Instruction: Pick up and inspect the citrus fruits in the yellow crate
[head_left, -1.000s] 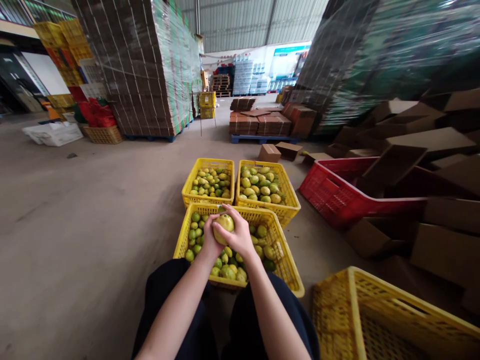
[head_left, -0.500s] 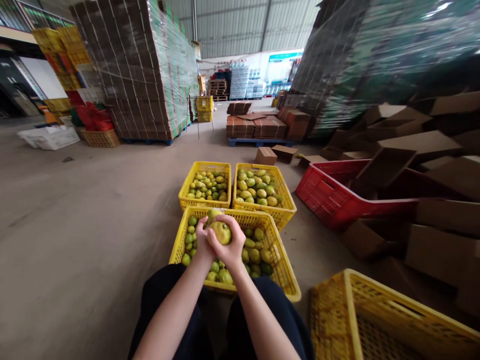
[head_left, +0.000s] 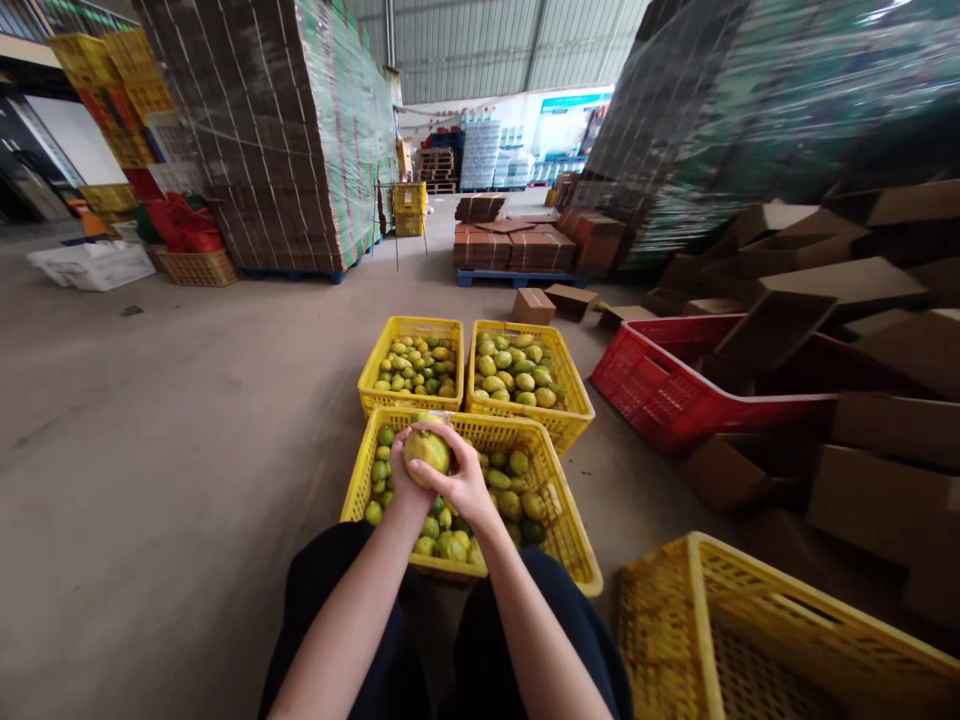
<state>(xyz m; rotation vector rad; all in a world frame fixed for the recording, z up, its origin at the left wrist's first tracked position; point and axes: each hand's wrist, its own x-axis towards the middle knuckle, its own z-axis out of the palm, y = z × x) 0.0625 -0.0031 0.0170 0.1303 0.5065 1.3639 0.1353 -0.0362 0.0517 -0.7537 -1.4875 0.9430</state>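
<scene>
Both my hands cup a large yellow-green lemon [head_left: 426, 456] above the near yellow crate [head_left: 574, 545]. My left hand [head_left: 403, 478] wraps round its left side, partly hidden behind the fruit. Curled over its top and right side is my right hand [head_left: 463, 478], with the thumb across the front. A bit of another yellow-green fruit shows just behind the fingers, and I cannot tell whether a hand touches it. Below my hands, several green and yellow lemons [head_left: 450, 546] fill the near crate to left and right.
Beyond stand two yellow crates of lemons, a left one [head_left: 365, 388] and a right one [head_left: 574, 400]. At right are a red crate [head_left: 637, 390], a heap of cardboard boxes [head_left: 885, 490] and another yellow crate [head_left: 660, 620]. Wrapped pallet stacks [head_left: 255, 140] rise farther back.
The lemon has turned in my hands and shifted slightly left and up. My right hand has rolled further over it. The second fruit behind is now mostly hidden.
</scene>
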